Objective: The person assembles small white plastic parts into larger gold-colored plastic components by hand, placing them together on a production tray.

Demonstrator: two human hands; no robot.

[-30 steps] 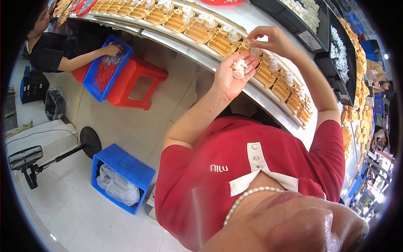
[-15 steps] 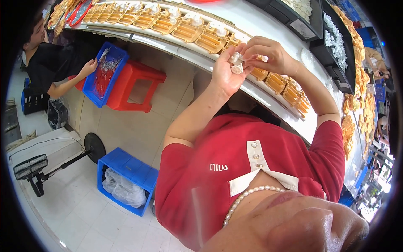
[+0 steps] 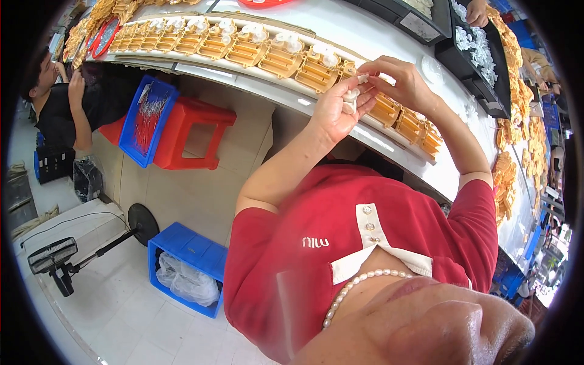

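My left hand [image 3: 334, 117] is turned palm up, its fingers curled about small rounded white plastic parts [image 3: 350, 102] resting in the palm. Close above it, my right hand [image 3: 398, 82] pinches a small white plastic piece [image 3: 363, 78] between thumb and fingertips, at the left hand's fingertips. Both hands are held over the near table edge, in front of a long row of yellow-orange plastic housings [image 3: 281, 59]. Many of these carry white parts [image 3: 287, 41] at their far ends. My hands and right forearm hide part of the row.
Black trays [image 3: 447, 61] of clear and white pieces stand far right, with another person's hand [image 3: 477, 12] in one. Orange housings [image 3: 508, 182] are heaped at right. At left are a seated co-worker [image 3: 58, 109], a blue bin [image 3: 137, 152], a red stool [image 3: 213, 115] and a fan [image 3: 55, 258].
My right fingers have drawn up to the left fingertips with the small piece. The co-worker's hand has left the blue bin and risen. Another hand has appeared in the far-right tray.
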